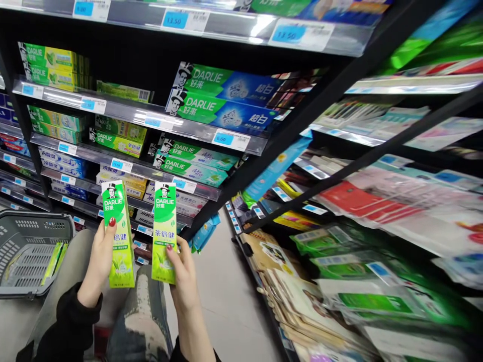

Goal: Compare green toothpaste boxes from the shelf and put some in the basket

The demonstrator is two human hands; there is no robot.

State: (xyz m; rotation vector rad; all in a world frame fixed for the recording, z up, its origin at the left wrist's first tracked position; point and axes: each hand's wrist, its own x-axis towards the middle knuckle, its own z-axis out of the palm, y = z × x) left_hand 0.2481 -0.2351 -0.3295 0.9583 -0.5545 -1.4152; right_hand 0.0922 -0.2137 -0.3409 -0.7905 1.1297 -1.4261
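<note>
My left hand grips a green and yellow-green Darlie toothpaste box, held upright with its front towards me and the thumb across it. Another toothpaste box of the same design stands upright in my right hand, its thumb pressed on the lower front. The two boxes are side by side over my knees, with a gap between them. Fingers behind both boxes are mostly hidden.
A grey shopping basket sits on the floor at left, with a green and yellow item inside. Shelves of toothpaste boxes rise in front, with price-tagged shelf edges. Hanging packs line the rack across the aisle floor.
</note>
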